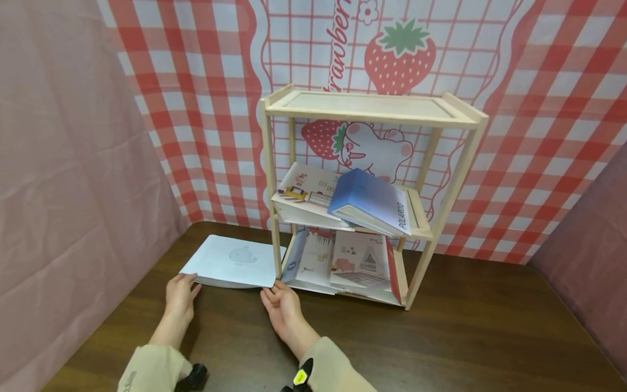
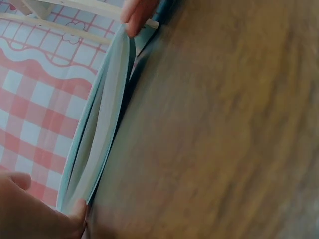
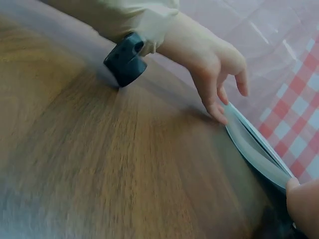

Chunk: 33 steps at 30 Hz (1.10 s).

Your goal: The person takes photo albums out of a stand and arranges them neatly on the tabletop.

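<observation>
White book (image 1: 235, 256) lies cover up just ahead of both hands, bridging the gap between them, with its near long edge facing the wearer. Left hand (image 1: 178, 298) is at the near left corner, fingertips against the edge; can't tell if it pinches or only touches. Right hand (image 1: 284, 310) is at the near right corner, palm turned up, thumb at the cover and fingers at or under the edge, so a narrow pinch there as far as it shows. One hand per corner probably keeps the thing level and square, since the covers gape a little along that edge and loose pages could sag. Table (image 1: 465, 316) seems to take most of the weight. Wooden shelf (image 1: 367, 116) stands just right of the right-hand grip; its left front post overlaps the book's right end, contact unclear. Beyond that grip, on the middle tier, a blue book (image 1: 369, 198) leans over a pale illustrated book (image 1: 306, 188), likely propped by it. Bottom tier, nearer the right hand, holds more illustrated books (image 1: 362, 258), tilted back, presumably so covers show. Checked backdrop (image 1: 220, 109) hangs behind everything.
</observation>
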Motion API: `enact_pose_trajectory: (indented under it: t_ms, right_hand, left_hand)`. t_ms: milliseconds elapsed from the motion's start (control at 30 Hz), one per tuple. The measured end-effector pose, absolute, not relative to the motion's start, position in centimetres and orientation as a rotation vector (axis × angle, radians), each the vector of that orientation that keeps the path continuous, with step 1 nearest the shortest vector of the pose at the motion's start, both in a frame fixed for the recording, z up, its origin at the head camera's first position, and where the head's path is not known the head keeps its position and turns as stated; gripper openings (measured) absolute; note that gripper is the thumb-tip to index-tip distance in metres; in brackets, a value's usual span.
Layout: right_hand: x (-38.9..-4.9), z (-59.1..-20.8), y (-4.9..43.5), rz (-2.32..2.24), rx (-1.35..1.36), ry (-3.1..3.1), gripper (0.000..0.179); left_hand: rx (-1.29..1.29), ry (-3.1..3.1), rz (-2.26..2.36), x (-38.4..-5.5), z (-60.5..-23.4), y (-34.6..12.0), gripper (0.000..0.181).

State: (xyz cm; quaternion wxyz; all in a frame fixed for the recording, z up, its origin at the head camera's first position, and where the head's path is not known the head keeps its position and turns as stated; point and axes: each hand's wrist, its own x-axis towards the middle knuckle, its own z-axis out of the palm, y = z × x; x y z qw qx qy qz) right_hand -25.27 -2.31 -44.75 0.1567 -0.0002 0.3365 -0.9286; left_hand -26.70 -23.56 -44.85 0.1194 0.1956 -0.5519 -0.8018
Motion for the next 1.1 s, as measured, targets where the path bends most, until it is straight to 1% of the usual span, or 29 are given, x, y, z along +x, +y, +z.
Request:
enact_pose_trajectory:
  t_ms: [233,533,933,1000,1100]
  right_hand:
    - [-25.2,-44.7,-2.6,-2.717,0.037,0.749,0.066]
    - [-25.2,-44.7,-3.3,-2.736,0.088,0.669,0.065]
    - [-25.5,-45.1,-3.5,-2.756,0.131,0.557,0.067]
    - [-25.7,-45.3,-3.5,-2.768,0.134,0.537,0.067]
    - [-26.0,-45.4,-3.5,-2.781,0.13,0.525,0.066]
  left_hand:
    - [0.495,-1.68,-2.388,-25.8,-43.4,-23.0,0.066]
    - [0.429,-1.748,-2.38,-26.5,-44.0,-22.7,0.065]
    - [0.342,-1.846,-2.516,-26.4,-43.5,-21.7,0.065]
    - [0.341,-1.836,-2.529,-26.5,-43.5,-21.4,0.056]
    - [0.336,-1.811,-2.545,-26.7,-43.5,-21.1,0.028]
